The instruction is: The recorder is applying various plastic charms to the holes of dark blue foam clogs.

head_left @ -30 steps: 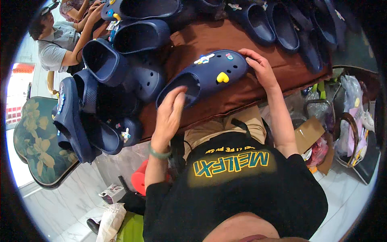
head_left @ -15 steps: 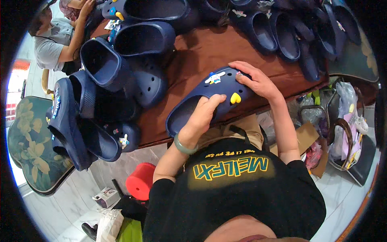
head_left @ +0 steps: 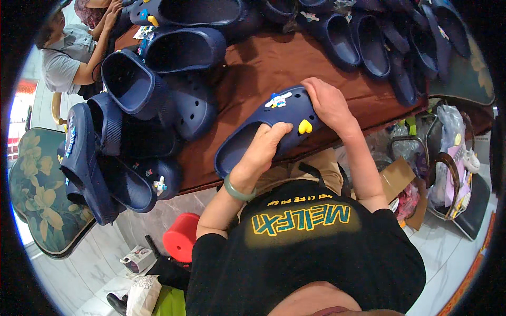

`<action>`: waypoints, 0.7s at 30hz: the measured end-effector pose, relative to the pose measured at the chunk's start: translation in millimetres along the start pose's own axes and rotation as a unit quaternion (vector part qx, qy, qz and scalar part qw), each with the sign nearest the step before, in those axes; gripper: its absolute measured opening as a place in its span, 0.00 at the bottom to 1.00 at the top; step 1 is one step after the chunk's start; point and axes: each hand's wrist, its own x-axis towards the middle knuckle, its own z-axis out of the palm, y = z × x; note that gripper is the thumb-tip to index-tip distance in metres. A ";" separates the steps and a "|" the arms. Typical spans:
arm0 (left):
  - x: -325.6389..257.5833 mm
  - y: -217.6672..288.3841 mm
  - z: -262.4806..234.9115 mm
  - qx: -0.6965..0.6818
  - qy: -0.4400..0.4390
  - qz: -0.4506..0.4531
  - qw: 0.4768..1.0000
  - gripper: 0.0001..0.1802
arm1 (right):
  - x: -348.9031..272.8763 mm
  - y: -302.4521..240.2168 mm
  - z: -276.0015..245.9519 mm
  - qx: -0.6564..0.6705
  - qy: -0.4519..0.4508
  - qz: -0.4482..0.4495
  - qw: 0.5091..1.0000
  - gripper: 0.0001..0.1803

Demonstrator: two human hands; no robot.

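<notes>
a navy blue clog (head_left: 263,129) lies tilted at the near edge of the bench (head_left: 253,68), its open heel end hanging toward the person's lap and its toe pointing up and to the right. two small charms sit on its upper: a white and blue one (head_left: 278,99) near the top and a yellow heart-shaped one (head_left: 304,126) lower down. the left hand (head_left: 263,147) grasps the clog from below at its middle, fingers curled over the rim of the opening, with a pale green bangle (head_left: 237,190) on that wrist. the right hand (head_left: 328,104) is closed over the toe end, its palm covering the front of the shoe just beside the heart charm. the bench is covered in a dark reddish-brown cloth, and many more navy clogs lie around the held one: a heap of them (head_left: 142,105) to the left, some stacked on their sides, one at the lower left carrying small charms (head_left: 158,184), and a row (head_left: 379,42) along the far right edge. below the bench edge a red stool (head_left: 182,237) stands on the pale tiled floor. to the left is a chair with a dark floral cushion (head_left: 39,195). at the upper left another person in a grey shirt (head_left: 66,60) sits at the bench with hands on a clog. bags and cardboard (head_left: 400,176) crowd the floor to the right.
</notes>
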 end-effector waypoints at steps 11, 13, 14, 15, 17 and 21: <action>2.9 -4.5 -4.9 0.005 -0.022 0.008 1.000 0.18 | 43.6 16.4 15.5 -0.130 -0.003 -0.102 0.986 0.15; 4.5 -3.0 -4.4 -0.002 -0.028 0.016 0.999 0.19 | 48.2 14.7 11.7 -0.057 -0.026 -0.150 0.987 0.16; 3.4 -3.0 -5.1 -0.004 -0.025 0.014 1.000 0.19 | 46.9 10.8 8.2 -0.055 -0.029 -0.149 0.987 0.16; 2.7 -2.0 -5.2 0.004 -0.039 0.016 0.999 0.20 | 45.5 6.3 2.0 0.004 -0.100 -0.120 0.988 0.18; 3.2 -1.7 -5.9 0.013 -0.058 0.022 0.998 0.21 | 43.6 -3.2 -10.1 0.062 -0.208 -0.138 0.966 0.21; -3.0 -2.3 -7.0 0.067 -0.077 0.040 0.994 0.28 | 44.9 -13.7 -27.2 0.032 -0.276 -0.241 0.930 0.33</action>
